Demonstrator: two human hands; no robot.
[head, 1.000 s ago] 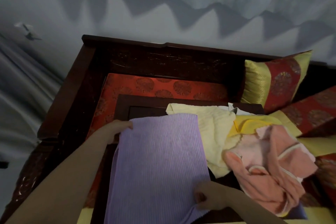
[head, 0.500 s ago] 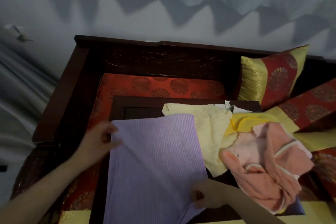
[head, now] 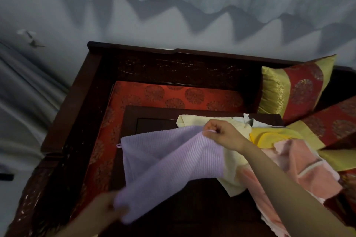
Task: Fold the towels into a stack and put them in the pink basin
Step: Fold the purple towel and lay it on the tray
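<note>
A lilac ribbed towel (head: 167, 163) lies partly folded over the dark low table (head: 192, 208). My right hand (head: 221, 136) pinches one of its corners at the far side, lifted above the pile. My left hand (head: 104, 211) grips the towel's near edge at the lower left; it is blurred. To the right lies a heap of loose towels: a pale yellow one (head: 231, 161), a bright yellow one (head: 269, 136) and a pink one (head: 300, 167), partly hidden by my right forearm. No pink basin is in view.
The table sits on a red patterned cushion (head: 173, 96) inside a dark wooden bench frame (head: 81, 102). Red and gold pillows (head: 296, 86) lean at the right. Pale curtains hang behind and at the left.
My right hand carried the towel's near corner up and across to the far side. My left hand left the far left corner and came down to the near left edge.
</note>
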